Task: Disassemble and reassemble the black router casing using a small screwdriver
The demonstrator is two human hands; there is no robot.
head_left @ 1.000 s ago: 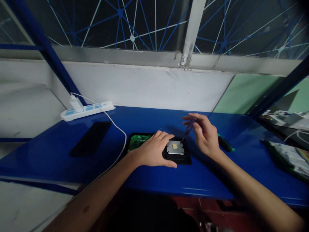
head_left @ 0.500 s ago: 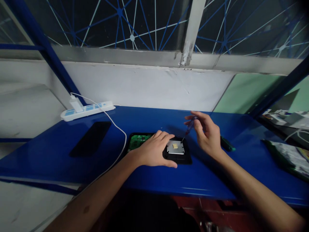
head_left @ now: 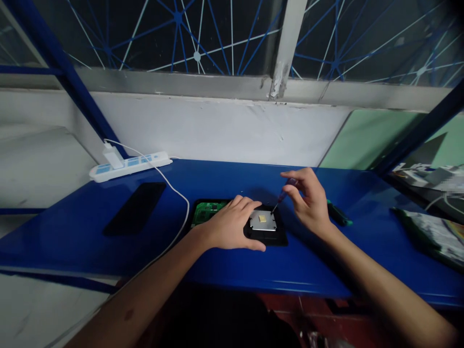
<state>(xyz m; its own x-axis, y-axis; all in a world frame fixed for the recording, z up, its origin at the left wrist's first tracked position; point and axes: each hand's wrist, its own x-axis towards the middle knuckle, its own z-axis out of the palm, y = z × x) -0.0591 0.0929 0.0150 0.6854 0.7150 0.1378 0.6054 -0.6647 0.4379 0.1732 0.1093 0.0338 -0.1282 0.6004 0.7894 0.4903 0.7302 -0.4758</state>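
Note:
An opened black electronic device [head_left: 279,239] lies on the blue table. Its left part shows a green circuit board [head_left: 208,211]; its right part carries a silver metal plate [head_left: 266,224] with a small yellowish square pad [head_left: 262,219]. My left hand [head_left: 232,224] rests flat across the middle of the device, fingers stretched and thumb apart, hiding what is beneath. In my right hand [head_left: 308,200], thumb and fingers pinch the translucent purplish handle of a screwdriver [head_left: 286,189]. Its tip reaches the upper right corner of the plate, tilted.
Right of my right hand lies a green-and-black tool [head_left: 340,212]. A dark flat panel [head_left: 135,208] lies to the left, near a white cable [head_left: 174,183] and a power strip [head_left: 130,166]. A shiny packet [head_left: 431,237] sits at the far right. The table's front edge [head_left: 268,286] runs below.
My right fingers have shifted around the screwdriver handle, extending and then curling in again. The screwdriver tip stays at the plate's corner. My left hand and the device have not moved.

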